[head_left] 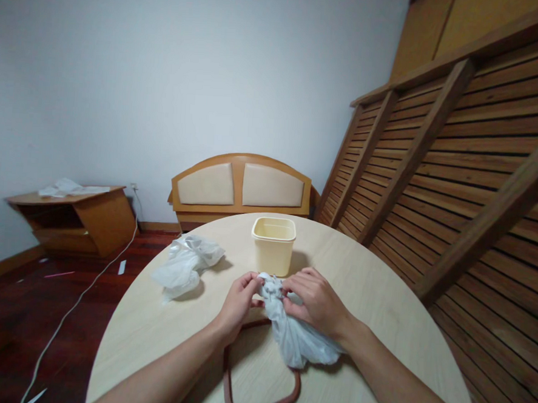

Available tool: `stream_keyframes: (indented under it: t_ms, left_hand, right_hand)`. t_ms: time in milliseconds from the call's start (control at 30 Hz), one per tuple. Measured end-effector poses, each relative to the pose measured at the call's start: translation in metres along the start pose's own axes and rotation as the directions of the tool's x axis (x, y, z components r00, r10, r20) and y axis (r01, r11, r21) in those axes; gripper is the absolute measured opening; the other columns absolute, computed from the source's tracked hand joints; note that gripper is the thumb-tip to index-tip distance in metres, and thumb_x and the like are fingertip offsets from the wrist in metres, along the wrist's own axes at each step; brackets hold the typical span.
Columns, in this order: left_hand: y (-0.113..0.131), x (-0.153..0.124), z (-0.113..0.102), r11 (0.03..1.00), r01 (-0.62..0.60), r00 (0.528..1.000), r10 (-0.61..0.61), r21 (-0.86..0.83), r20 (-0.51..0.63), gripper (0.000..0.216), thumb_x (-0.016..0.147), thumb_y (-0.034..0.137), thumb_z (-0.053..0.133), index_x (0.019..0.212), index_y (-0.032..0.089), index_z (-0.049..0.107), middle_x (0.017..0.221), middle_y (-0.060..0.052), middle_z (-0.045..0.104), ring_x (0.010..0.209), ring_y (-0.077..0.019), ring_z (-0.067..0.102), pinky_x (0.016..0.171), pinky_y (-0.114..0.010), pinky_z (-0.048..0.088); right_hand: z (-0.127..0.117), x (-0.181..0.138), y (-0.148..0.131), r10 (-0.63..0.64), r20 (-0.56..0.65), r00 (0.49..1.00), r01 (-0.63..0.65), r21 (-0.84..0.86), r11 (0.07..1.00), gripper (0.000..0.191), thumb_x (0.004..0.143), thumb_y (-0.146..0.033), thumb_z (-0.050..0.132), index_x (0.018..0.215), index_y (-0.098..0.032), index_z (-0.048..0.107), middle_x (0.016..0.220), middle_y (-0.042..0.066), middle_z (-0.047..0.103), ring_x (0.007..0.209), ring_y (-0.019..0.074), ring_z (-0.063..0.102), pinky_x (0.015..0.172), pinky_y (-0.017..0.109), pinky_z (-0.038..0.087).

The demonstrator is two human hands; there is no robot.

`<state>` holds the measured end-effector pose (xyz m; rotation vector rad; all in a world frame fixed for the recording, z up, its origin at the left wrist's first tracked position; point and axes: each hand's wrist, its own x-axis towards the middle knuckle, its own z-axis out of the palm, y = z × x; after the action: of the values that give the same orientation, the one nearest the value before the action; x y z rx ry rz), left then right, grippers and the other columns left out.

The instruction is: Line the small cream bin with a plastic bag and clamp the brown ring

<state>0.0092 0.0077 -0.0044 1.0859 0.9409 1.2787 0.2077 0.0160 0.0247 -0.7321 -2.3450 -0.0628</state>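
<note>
A crumpled pale plastic bag (293, 337) lies on the round light-wood table (382, 293) just in front of me. My left hand (239, 300) pinches its bunched top from the left, fingers closed. My right hand (315, 300) grips the same bunched top from the right, fingers curled over it. The bag's lower part rests across a brown ring-shaped rim (257, 401) lying flat on the table. A cream plastic bin (273, 244) stands upright and empty just beyond my hands.
A second crumpled plastic bag (185, 266) lies on the table's left side. Beyond the table stand a wooden headboard (241, 187), a low wooden cabinet (76, 217) at left, and slatted wooden frames (458, 164) leaning at right. A white cable (75, 305) runs across the dark floor.
</note>
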Motion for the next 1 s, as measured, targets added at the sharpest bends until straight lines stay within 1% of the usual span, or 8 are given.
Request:
stream_keyframes:
  t_ms: [133, 233, 333, 433, 533, 633, 767, 1000]
  left_hand:
    - [0.001, -0.002, 0.002, 0.997, -0.014, 1.0, 0.016, -0.08, 0.025, 0.035, 0.074, 0.047, 0.075, 0.082, 0.015, 0.063, 0.08, -0.003, 0.064, 0.075, -0.0141, 0.058, 0.059, -0.022, 0.05]
    - [0.003, -0.005, 0.005, 0.992, -0.119, 0.989, 0.123, -0.047, 0.085, 0.037, 0.071, 0.044, 0.082, 0.081, 0.015, 0.061, 0.079, -0.002, 0.063, 0.074, -0.0129, 0.057, 0.062, -0.022, 0.051]
    - [0.003, -0.008, 0.006, 0.974, -0.223, 0.963, 0.225, -0.036, 0.146, 0.04, 0.071, 0.044, 0.083, 0.092, 0.018, 0.06, 0.08, 0.0, 0.064, 0.074, -0.0123, 0.057, 0.065, -0.022, 0.051]
    - [0.003, -0.009, 0.006, 0.974, -0.224, 0.96, 0.214, 0.033, 0.183, 0.046, 0.076, 0.047, 0.079, 0.108, 0.018, 0.061, 0.091, -0.004, 0.068, 0.077, -0.0136, 0.06, 0.063, -0.022, 0.05]
    - [0.004, -0.008, 0.005, 0.972, -0.193, 0.97, 0.168, 0.136, 0.175, 0.042, 0.079, 0.052, 0.074, 0.096, 0.015, 0.066, 0.09, -0.007, 0.069, 0.075, -0.0146, 0.06, 0.057, -0.021, 0.048]
    - [0.005, -0.007, 0.004, 0.964, -0.178, 0.975, 0.147, 0.195, 0.164, 0.041, 0.079, 0.053, 0.073, 0.093, 0.014, 0.07, 0.089, -0.008, 0.071, 0.075, -0.0162, 0.06, 0.057, -0.021, 0.049]
    - [0.004, -0.008, 0.004, 0.952, -0.172, 0.98, 0.141, 0.251, 0.137, 0.042, 0.078, 0.053, 0.072, 0.096, 0.014, 0.073, 0.094, -0.01, 0.074, 0.081, -0.0193, 0.063, 0.059, -0.023, 0.05]
    - [0.004, -0.01, 0.008, 0.965, -0.136, 0.99, 0.123, 0.226, 0.068, 0.045, 0.079, 0.057, 0.069, 0.093, 0.015, 0.07, 0.084, -0.007, 0.071, 0.075, -0.0172, 0.062, 0.054, -0.02, 0.047]
  right_hand:
    - [-0.004, -0.001, 0.003, 0.162, -0.03, 0.986, -0.159, 0.101, 0.982, 0.008, 0.081, -0.014, 0.061, 0.086, -0.02, 0.059, 0.08, 0.001, 0.068, 0.078, 0.0192, 0.062, 0.079, 0.034, 0.04]
    - [-0.003, -0.001, 0.005, 0.33, -0.04, 0.943, -0.311, 0.244, 0.919, 0.004, 0.084, -0.017, 0.056, 0.083, -0.021, 0.054, 0.078, 0.0, 0.063, 0.075, 0.018, 0.059, 0.073, 0.031, 0.043]
    - [-0.001, -0.001, 0.005, 0.402, -0.015, 0.916, -0.369, 0.368, 0.853, 0.005, 0.087, -0.02, 0.052, 0.083, -0.022, 0.05, 0.077, -0.001, 0.06, 0.072, 0.0165, 0.058, 0.067, 0.029, 0.044]
    - [-0.002, -0.001, 0.003, 0.349, -0.018, 0.937, -0.324, 0.326, 0.888, 0.014, 0.083, -0.017, 0.057, 0.096, -0.022, 0.054, 0.086, 0.001, 0.065, 0.079, 0.0182, 0.061, 0.075, 0.031, 0.046]
    - [-0.005, 0.0, -0.001, 0.177, -0.039, 0.983, -0.164, 0.225, 0.96, 0.033, 0.079, -0.015, 0.064, 0.11, -0.022, 0.055, 0.102, 0.005, 0.068, 0.095, 0.0223, 0.063, 0.087, 0.037, 0.045]
    - [-0.006, 0.001, -0.005, 0.049, -0.028, 0.998, -0.043, 0.189, 0.981, 0.023, 0.085, -0.02, 0.066, 0.106, -0.023, 0.059, 0.104, 0.006, 0.069, 0.098, 0.023, 0.062, 0.089, 0.039, 0.044]
    - [-0.005, 0.002, -0.003, 0.08, -0.012, 0.997, -0.076, 0.19, 0.979, 0.005, 0.089, -0.022, 0.064, 0.09, -0.021, 0.059, 0.091, 0.004, 0.07, 0.087, 0.021, 0.063, 0.084, 0.038, 0.045]
    - [-0.006, -0.005, 0.006, 0.138, -0.068, 0.988, -0.105, 0.358, 0.928, 0.007, 0.086, -0.017, 0.061, 0.091, -0.021, 0.06, 0.087, 0.003, 0.065, 0.083, 0.0179, 0.061, 0.076, 0.031, 0.049]
